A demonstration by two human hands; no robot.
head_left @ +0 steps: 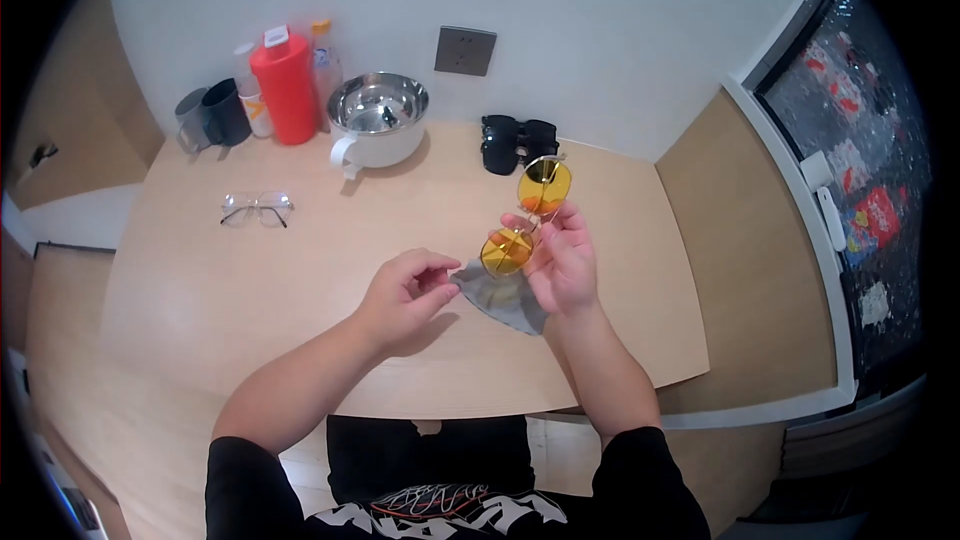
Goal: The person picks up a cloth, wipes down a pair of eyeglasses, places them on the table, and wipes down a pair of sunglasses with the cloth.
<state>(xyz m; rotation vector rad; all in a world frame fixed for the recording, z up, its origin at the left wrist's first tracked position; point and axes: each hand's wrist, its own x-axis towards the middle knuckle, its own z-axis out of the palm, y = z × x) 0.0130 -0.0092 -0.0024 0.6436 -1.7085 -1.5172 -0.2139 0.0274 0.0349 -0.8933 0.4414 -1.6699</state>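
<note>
In my right hand (566, 265) I hold a pair of yellow-lensed sunglasses (508, 252) with thin metal frames, tilted up above the table. My left hand (405, 295) is to the left with curled fingers, its thumb and index finger at the left corner of a grey cloth (510, 308). The cloth spreads below the sunglasses, and its right end passes beside my right wrist. Behind the sunglasses lies a dark pair of sunglasses (502, 152). Clear-lensed eyeglasses (257, 208) with thin frames rest farther left on the table.
The wooden table (270, 330) meets a wall with a socket (465, 50). Along the back stand a white-sided steel bowl with a handle (385, 145), a red bottle (287, 90), a clear bottle (325, 70), a dark mug (228, 112) and a grey mug (192, 120). A wooden panel (745, 270) borders the right.
</note>
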